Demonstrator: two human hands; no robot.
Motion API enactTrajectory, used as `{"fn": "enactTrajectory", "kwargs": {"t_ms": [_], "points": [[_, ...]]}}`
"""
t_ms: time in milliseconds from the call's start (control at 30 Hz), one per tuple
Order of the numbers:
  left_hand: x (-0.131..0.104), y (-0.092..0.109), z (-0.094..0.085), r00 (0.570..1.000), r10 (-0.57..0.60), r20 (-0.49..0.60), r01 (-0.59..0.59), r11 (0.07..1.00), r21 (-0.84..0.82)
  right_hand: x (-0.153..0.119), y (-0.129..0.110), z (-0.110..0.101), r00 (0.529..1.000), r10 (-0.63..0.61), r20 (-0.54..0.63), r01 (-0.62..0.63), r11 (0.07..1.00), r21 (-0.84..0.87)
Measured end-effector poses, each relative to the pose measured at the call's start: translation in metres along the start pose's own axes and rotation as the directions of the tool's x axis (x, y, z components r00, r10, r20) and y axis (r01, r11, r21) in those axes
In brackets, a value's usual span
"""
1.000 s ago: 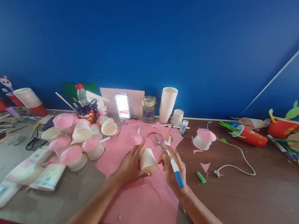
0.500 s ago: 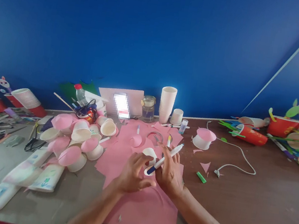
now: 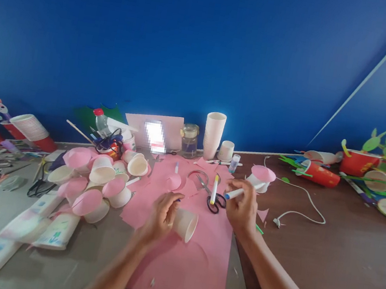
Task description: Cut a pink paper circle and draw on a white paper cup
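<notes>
My left hand [image 3: 162, 215] is closed, its fingers curled, with a small dark blue piece that looks like a marker cap [image 3: 178, 200] at the fingertips. Right beside it a white paper cup [image 3: 184, 225] lies on its side, mouth toward the right; the hand hides its base, and I cannot tell whether they touch. My right hand [image 3: 243, 208] grips a white marker [image 3: 235, 193] with a blue end pointing left. Between the hands, black-handled scissors [image 3: 216, 203] and a yellow-ended marker [image 3: 214, 189] lie on pink paper [image 3: 179, 274].
White cups with pink paper discs [image 3: 87, 202] cluster at the left, near tissue packs [image 3: 58, 230]. A tall cup stack [image 3: 213, 135], a glass jar [image 3: 189, 140] and a glue stick [image 3: 234, 163] stand at the back. Rightward lie a white cable [image 3: 307, 220] and red cups [image 3: 323, 175].
My right hand has moved right and up with the marker, away from my left hand. The hands have parted, uncovering the scissors and the cup, which now lies on its side.
</notes>
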State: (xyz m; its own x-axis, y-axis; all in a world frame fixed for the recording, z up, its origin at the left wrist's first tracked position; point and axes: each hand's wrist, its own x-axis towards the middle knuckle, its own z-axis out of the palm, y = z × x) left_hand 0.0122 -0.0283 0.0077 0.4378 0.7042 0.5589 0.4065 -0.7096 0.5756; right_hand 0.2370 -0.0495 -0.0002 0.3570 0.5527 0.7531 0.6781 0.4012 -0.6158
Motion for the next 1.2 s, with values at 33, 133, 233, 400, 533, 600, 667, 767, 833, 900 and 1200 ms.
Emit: {"fn": "enactTrajectory", "kwargs": {"t_ms": [33, 133, 233, 400, 533, 600, 667, 767, 833, 900, 1200], "points": [[0.001, -0.002, -0.001, 0.999, -0.043, -0.019, 0.042, 0.998, -0.050, 0.001, 0.000, -0.001, 0.998, 0.066, -0.004, -0.065, 0.989, 0.131], [0.003, -0.003, 0.000, 0.991, -0.133, -0.006, 0.130, 0.974, -0.188, 0.002, -0.012, 0.000, 0.951, 0.265, 0.160, -0.310, 0.807, 0.503], [0.003, 0.000, 0.004, 0.975, -0.205, 0.091, 0.223, 0.927, -0.300, 0.001, -0.028, 0.003, 0.814, 0.396, 0.426, -0.570, 0.401, 0.717], [0.001, 0.004, 0.009, 0.934, -0.309, 0.178, 0.355, 0.852, -0.385, -0.001, -0.037, 0.007, 0.634, 0.415, 0.653, -0.707, -0.030, 0.706], [0.000, 0.008, 0.008, 0.943, -0.280, 0.179, 0.327, 0.879, -0.347, -0.003, -0.039, 0.011, 0.533, 0.405, 0.743, -0.755, -0.170, 0.633], [0.000, 0.009, 0.007, 0.948, -0.261, 0.183, 0.309, 0.891, -0.332, -0.005, -0.040, 0.014, 0.496, 0.406, 0.768, -0.771, -0.201, 0.604], [0.000, 0.009, 0.007, 0.949, -0.255, 0.185, 0.303, 0.898, -0.320, -0.007, -0.040, 0.016, 0.478, 0.405, 0.779, -0.783, -0.204, 0.587], [-0.001, 0.008, 0.007, 0.953, -0.246, 0.175, 0.289, 0.911, -0.294, -0.010, -0.038, 0.018, 0.483, 0.395, 0.782, -0.786, -0.197, 0.585], [-0.001, 0.007, 0.007, 0.958, -0.235, 0.164, 0.274, 0.918, -0.286, -0.011, -0.037, 0.019, 0.502, 0.387, 0.773, -0.778, -0.189, 0.600], [-0.001, 0.007, 0.007, 0.962, -0.222, 0.157, 0.260, 0.921, -0.291, -0.011, -0.037, 0.020, 0.520, 0.386, 0.762, -0.769, -0.176, 0.614], [0.000, 0.005, 0.008, 0.973, -0.195, 0.126, 0.221, 0.945, -0.240, -0.013, -0.039, 0.020, 0.599, 0.425, 0.679, -0.776, 0.101, 0.622]]}}
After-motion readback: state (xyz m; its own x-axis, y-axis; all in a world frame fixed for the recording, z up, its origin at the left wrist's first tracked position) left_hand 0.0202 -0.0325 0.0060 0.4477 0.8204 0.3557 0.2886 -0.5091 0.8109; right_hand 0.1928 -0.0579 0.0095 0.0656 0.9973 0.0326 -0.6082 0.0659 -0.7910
